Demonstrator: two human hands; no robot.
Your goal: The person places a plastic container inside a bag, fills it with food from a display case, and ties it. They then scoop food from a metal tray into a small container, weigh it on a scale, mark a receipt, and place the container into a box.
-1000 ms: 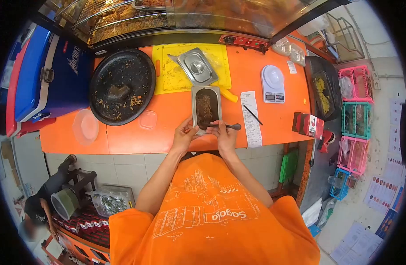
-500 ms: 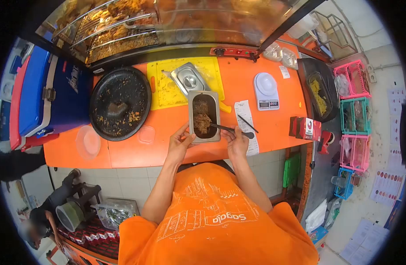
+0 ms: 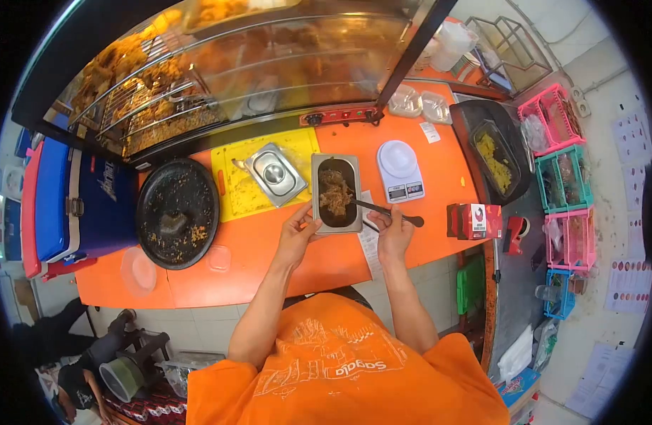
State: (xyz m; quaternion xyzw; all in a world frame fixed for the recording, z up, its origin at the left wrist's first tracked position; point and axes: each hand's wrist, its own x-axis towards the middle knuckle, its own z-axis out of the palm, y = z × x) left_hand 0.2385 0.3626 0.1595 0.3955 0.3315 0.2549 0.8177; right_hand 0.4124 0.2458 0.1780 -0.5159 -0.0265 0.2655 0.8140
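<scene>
A small rectangular steel pan (image 3: 315, 195) is held over the table by my left hand (image 3: 300, 232), whose fingers close on its near left corner. Shredded brown food (image 3: 335, 193) lies inside the pan. Between the fingers of my right hand (image 3: 393, 237) is a black-handled utensil (image 3: 411, 220); its tip reaches into the food and is hidden there. Beneath the pan and right hand, a paper receipt (image 3: 371, 253) is partly covered. A steel lid (image 3: 287, 185) rests on the yellow cutting board (image 3: 234, 202) to the left.
A white kitchen scale (image 3: 404, 185) stands right of the pan. A round black tray (image 3: 152, 244) with crumbs and a blue cooler (image 3: 92, 191) are at left. The heated glass display (image 3: 269, 78) borders the table's back. A red box (image 3: 478, 222) sits at right. Another person (image 3: 78, 382) is at lower left.
The camera view has turned. The pan has moved right, away from the lid and over the receipt. Both hands went with it, still holding the pan and the utensil.
</scene>
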